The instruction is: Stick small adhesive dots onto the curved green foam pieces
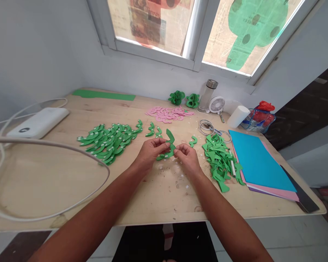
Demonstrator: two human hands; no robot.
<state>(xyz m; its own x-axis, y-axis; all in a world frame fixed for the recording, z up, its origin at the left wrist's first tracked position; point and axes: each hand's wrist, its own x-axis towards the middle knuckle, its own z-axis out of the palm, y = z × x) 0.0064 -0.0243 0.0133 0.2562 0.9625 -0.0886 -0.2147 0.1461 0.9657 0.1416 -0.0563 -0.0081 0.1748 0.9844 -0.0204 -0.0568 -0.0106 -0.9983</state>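
Near the middle of the table, my left hand (152, 150) pinches a curved green foam piece (170, 136) between thumb and fingers. The fingertips of my right hand (188, 155) are closed at the right edge of the same green piece, which bears small white patches. A large pile of green pieces with white patches (108, 140) lies to the left. A few similar pieces (151, 129) lie just beyond my left hand, and one small curved piece (192, 141) lies beyond my right hand. Green scraps (218, 156) are heaped to the right.
Pink cutouts (168, 114), two green foam balls (176, 97), a bottle (207, 95) and a small fan (216, 104) stand or lie at the back. Tape rings (206, 127) and blue sheets (259, 158) are at right. A power bank (40, 123) and looping white cable (71, 205) occupy the left.
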